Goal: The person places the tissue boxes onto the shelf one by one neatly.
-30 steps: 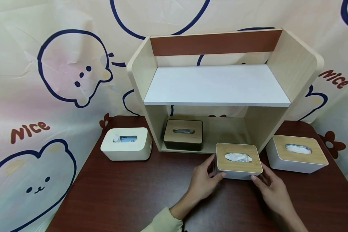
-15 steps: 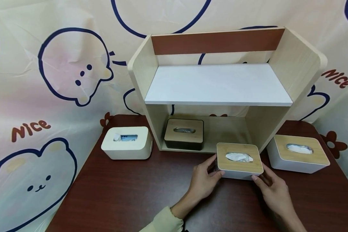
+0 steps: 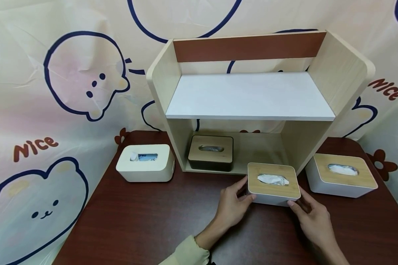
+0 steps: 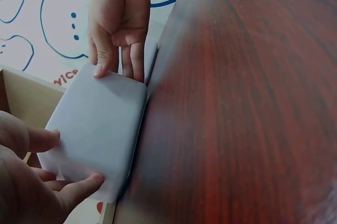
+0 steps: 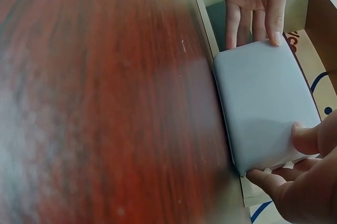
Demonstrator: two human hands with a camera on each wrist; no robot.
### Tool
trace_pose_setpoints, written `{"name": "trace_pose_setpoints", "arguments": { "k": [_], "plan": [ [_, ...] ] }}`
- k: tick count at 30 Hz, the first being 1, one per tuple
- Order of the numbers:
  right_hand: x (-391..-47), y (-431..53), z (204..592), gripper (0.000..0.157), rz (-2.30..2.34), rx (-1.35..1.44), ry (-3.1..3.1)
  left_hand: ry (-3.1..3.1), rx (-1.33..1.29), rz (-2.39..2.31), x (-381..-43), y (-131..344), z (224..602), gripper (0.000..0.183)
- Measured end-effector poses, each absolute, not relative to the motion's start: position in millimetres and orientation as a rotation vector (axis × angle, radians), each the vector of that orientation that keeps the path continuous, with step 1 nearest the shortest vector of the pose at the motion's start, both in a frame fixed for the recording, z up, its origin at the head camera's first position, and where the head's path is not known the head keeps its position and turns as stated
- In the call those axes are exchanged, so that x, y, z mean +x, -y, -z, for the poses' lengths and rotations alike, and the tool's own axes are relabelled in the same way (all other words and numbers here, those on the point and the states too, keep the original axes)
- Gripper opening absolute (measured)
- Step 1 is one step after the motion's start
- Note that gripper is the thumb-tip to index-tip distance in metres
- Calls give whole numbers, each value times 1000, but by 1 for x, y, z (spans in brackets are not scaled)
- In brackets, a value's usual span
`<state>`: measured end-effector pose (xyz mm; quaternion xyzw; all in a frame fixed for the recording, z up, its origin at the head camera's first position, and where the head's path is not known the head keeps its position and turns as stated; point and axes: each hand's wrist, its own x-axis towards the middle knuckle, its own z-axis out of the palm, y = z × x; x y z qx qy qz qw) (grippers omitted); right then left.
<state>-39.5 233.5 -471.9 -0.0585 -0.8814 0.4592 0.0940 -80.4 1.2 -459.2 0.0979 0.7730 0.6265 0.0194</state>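
A tissue box [image 3: 273, 190] with a wood-coloured lid and pale grey-white sides is at the front right of the lower shelf opening, with white tissue showing in its slot. My left hand [image 3: 233, 207] grips its left end, thumb at the front corner. At the opposite end, my right hand [image 3: 313, 218] holds the right side in the same way. Both wrist views show the smooth front wall of the tissue box [image 4: 100, 121] between the fingers of two hands. Whether its base touches the table cannot be told.
A two-level shelf unit [image 3: 250, 97] stands on the dark brown table [image 3: 146, 221]. In its lower level, on the left, sits a black tissue box [image 3: 210, 154] with a wooden lid. A cream tissue box [image 3: 145, 173] stands left of the unit, and another wood-lidded one [image 3: 343, 182] right.
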Motion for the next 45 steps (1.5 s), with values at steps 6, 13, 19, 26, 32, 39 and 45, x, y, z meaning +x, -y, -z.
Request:
{"name": "trace_pose_setpoints", "arguments": {
  "k": [6, 13, 19, 26, 32, 39, 45],
  "plan": [
    [-39, -232, 469, 62, -1359, -162, 2610, -2412, 313, -1931, -81, 0, 456, 61],
    [-44, -229, 465, 60, -1334, -120, 2576, -2469, 359, -1929, -85, 4, 452, 58],
    [-57, -225, 464, 59, -1311, -95, 2559, -2506, 344, -1930, -94, 7, 447, 59],
    [-73, -220, 458, 56, -1289, -121, 2542, -2530, 315, -1934, -110, 9, 443, 57],
    [-88, -215, 462, 55, -1358, -120, 2488, -2597, 279, -1898, -122, 7, 442, 56],
    [-104, -212, 466, 53, -1400, -195, 2448, -2615, 214, -1913, -135, 0, 444, 53],
    [-115, -209, 468, 52, -1446, -250, 2384, -2640, 231, -1924, -145, -6, 446, 50]
  ]
}}
